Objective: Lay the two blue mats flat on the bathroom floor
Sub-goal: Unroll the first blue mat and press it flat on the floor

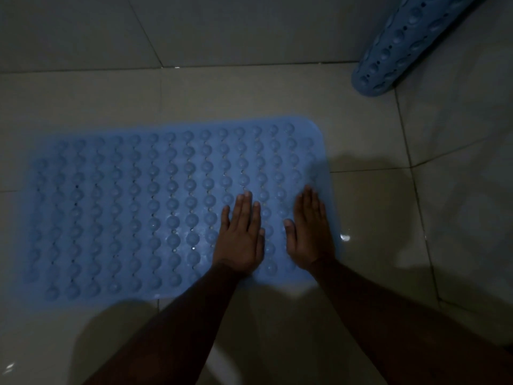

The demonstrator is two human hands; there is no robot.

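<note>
A blue bumpy mat [144,207] lies spread flat on the grey tiled floor, filling the middle and left of the head view. My left hand [240,234] rests palm down on the mat's right part, fingers straight and together. My right hand [309,232] lies palm down beside it, close to the mat's right edge. Neither hand holds anything. A second blue mat [402,43], rolled or curled, leans at the upper right corner with its lower end on the floor.
Grey floor tiles [374,129] surround the mat, with wet shine at the right [345,237] and near me. A tiled wall [83,31] rises behind the mat. The light is dim.
</note>
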